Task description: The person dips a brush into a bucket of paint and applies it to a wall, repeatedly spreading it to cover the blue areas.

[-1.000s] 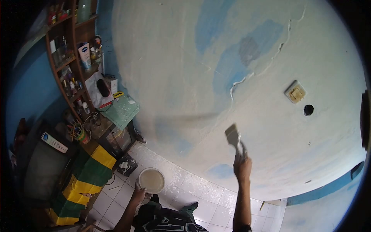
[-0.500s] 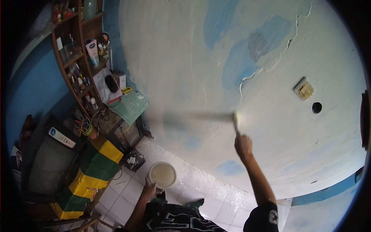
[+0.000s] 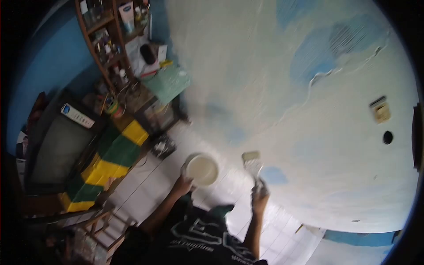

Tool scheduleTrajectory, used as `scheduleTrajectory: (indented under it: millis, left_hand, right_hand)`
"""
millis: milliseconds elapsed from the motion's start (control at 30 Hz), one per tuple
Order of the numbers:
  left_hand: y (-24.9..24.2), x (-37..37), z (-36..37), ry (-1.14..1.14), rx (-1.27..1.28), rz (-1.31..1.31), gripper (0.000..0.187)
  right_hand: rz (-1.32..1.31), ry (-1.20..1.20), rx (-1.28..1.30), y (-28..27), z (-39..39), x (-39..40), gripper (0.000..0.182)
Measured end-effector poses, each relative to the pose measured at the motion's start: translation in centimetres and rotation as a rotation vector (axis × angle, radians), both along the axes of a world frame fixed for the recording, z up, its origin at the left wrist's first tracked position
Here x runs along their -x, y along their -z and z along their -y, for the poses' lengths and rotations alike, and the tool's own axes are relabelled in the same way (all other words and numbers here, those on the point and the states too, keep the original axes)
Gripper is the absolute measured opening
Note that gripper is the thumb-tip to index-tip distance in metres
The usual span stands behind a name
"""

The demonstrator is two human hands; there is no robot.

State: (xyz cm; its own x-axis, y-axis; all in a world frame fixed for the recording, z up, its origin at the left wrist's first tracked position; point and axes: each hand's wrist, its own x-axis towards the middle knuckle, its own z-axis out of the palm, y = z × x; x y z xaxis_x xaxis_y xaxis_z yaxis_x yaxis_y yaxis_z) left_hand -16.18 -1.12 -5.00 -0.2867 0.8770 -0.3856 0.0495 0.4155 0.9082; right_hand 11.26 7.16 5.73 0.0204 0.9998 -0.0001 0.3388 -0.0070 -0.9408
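Note:
My right hand (image 3: 260, 193) grips the handle of a wide flat paintbrush (image 3: 252, 161), its bristles pointing up and away from me and coated pale. To its left, my left hand (image 3: 182, 184) clasps the side of a round tub (image 3: 215, 176) of whitish paint. The brush is apart from the tub, with a gap between them. Ahead stands a wall (image 3: 247, 79) with whitish paint over blue patches; a raised crack line (image 3: 322, 76) runs across it.
At left, a wooden shelf (image 3: 115, 42) holds bottles and tubes. Below it are an old television (image 3: 62, 145) and a yellow-and-green striped cloth (image 3: 112, 154). White floor tiles (image 3: 141, 185) are speckled near the wall. A switch box (image 3: 380, 110) and a dark hole (image 3: 388, 138) sit at right.
My right hand has brought the paintbrush down off the wall and leftward, closer to the tub. My view has tilted, so the wall and shelf appear shifted right.

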Motion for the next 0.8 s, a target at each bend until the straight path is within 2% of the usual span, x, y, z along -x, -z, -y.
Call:
scheduleTrajectory:
  millis: [33,100,167,300,433,467,567,667,800]
  left_hand:
    - [4.7,-0.3,-0.4,0.005,-0.201,-0.037,0.067]
    - [5.5,-1.3,-1.5,0.039,-0.111,0.183,0.067]
    - [1.3,-2.1,-1.9,-0.028,-0.026,0.417,0.067]
    - [0.8,-2.2,-1.8,0.031,-0.022,0.275,0.068]
    - [1.1,-2.3,-1.5,0.051,-0.089,0.082,0.07]
    - [1.5,-2.4,-1.4,0.064,-0.108,0.019,0.071]
    - [2.4,-2.5,-1.2,0.09,-0.185,-0.217,0.074]
    - [-1.7,-2.6,-1.3,0.08,-0.002,0.022,0.075]
    - [0.4,-3.6,-0.8,0.149,0.039,-0.055,0.072]
  right_hand:
    - [-0.032,-0.048,0.059,-1.9,0.2,0.4,0.032]
    - [-0.072,-0.07,0.178,-3.9,0.9,0.3,0.032]
    - [-0.01,-0.076,0.141,-3.5,1.0,-0.2,0.032]
    - [0.0,-0.1,0.119,-3.6,1.3,0.2,0.032]
    - [0.239,-0.301,0.008,-4.8,1.6,0.4,0.029]
    - [0.287,-0.335,0.097,-6.1,1.7,0.9,0.026]
    - [0.446,-0.494,0.12,-7.5,1.4,2.5,0.024]
    - [0.693,-0.547,-0.017,-5.3,1.1,4.3,0.025]
    - [1.017,-0.603,0.026,-1.7,0.4,7.6,0.02]
